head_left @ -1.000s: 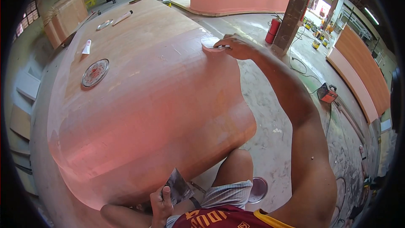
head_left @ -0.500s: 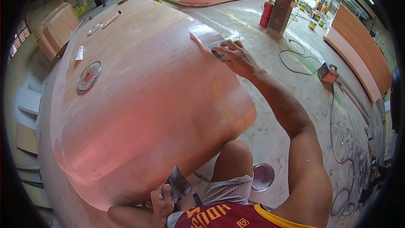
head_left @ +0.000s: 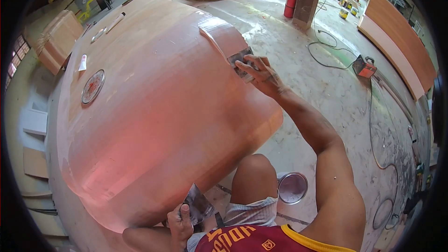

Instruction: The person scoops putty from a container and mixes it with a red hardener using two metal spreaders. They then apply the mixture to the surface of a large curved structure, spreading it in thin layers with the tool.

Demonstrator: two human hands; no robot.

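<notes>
A large curved wooden piece (head_left: 158, 121), coated pinkish over much of its surface, lies in front of me. My right hand (head_left: 263, 75) grips a flat putty scraper (head_left: 239, 62), its blade pressed on the upper right edge of the piece. Behind the blade runs a fresh, shiny strip of filler (head_left: 223, 35) with a raised left border. Low down by my lap, my left hand (head_left: 180, 221) is closed on a second putty scraper (head_left: 200, 203), smeared and tilted upward, apart from the wood. On the piece rests a round lid (head_left: 93, 87) with reddish paste.
A white tube (head_left: 83, 62) and a longer tube (head_left: 115, 23) lie on the wood. An open can (head_left: 293, 188) stands beside my knee. Rightward are a red machine (head_left: 364, 67) with cables, a post (head_left: 306, 2), a fire extinguisher (head_left: 290, 3) and a curved panel (head_left: 396, 42).
My right hand has drawn its scraper down along the edge, lengthening the smooth filler strip. The left hand keeps its scraper in nearly the same place. The view has shifted slightly.
</notes>
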